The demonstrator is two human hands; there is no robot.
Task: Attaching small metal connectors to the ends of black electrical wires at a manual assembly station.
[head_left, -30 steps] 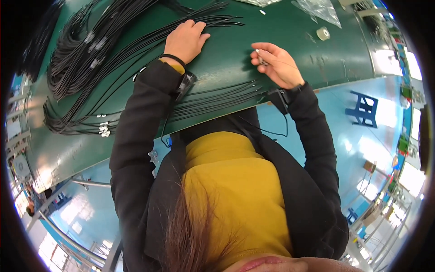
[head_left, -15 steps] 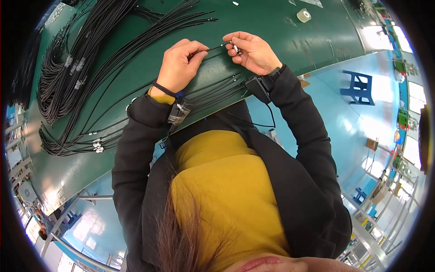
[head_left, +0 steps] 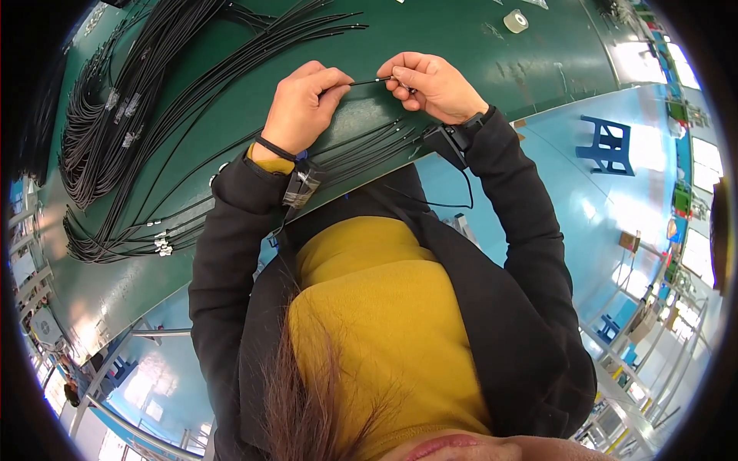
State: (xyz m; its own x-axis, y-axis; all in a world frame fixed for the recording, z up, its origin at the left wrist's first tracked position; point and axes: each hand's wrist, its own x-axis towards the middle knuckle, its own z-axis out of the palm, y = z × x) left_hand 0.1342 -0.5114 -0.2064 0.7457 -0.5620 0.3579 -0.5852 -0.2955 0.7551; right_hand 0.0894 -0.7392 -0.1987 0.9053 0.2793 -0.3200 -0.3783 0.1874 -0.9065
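Between my two hands a thin black cable [head_left: 364, 82] is stretched just above the green table. My left hand [head_left: 304, 107] pinches it between thumb and fingers a short way from its end. At the cable's tip, with a small white mark beside it, the thumb and forefinger of my right hand [head_left: 437, 86] are closed. A small dark, shiny piece shows partly under my right fingers; its kind is hidden. Nearer to me, several black cables [head_left: 361, 150] lie side by side along the table edge, below my hands.
Thick bundles of black cable [head_left: 142, 100], tied with clear tape, cover the table's left side. White connectors [head_left: 162, 243] lie at the near left. A tape roll [head_left: 516, 21] sits on the green table [head_left: 461, 31] at the far right. A blue stool [head_left: 607, 146] stands on the floor.
My right fingers have curled in, and the shiny metal piece that showed plainly under them is now mostly covered. My left hand has kept its pinch on the cable.
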